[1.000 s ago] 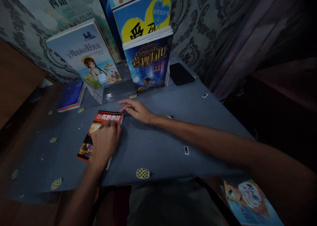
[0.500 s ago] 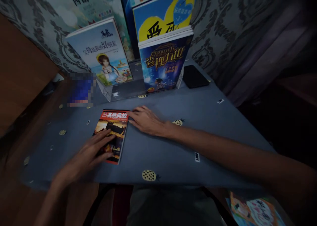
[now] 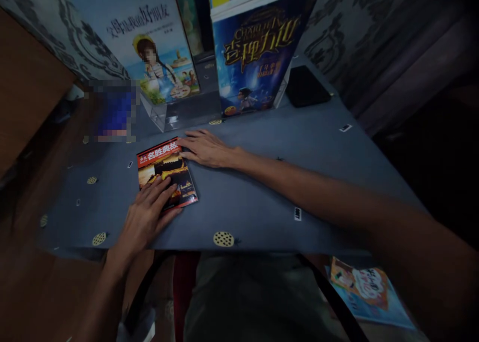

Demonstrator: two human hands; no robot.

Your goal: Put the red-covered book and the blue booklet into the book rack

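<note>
Though flat, book [image 3: 169, 166] differently angled.

The closed, red-topped book [image 3: 167, 167] lies face up on the table [image 3: 254, 207].

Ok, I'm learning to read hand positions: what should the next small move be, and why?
Probably turn the red-topped book slightly, to square it with the table: it lies askew to the near edge, the left hand rests over its lower left part, and the right hand is at its upper right corner.
</note>
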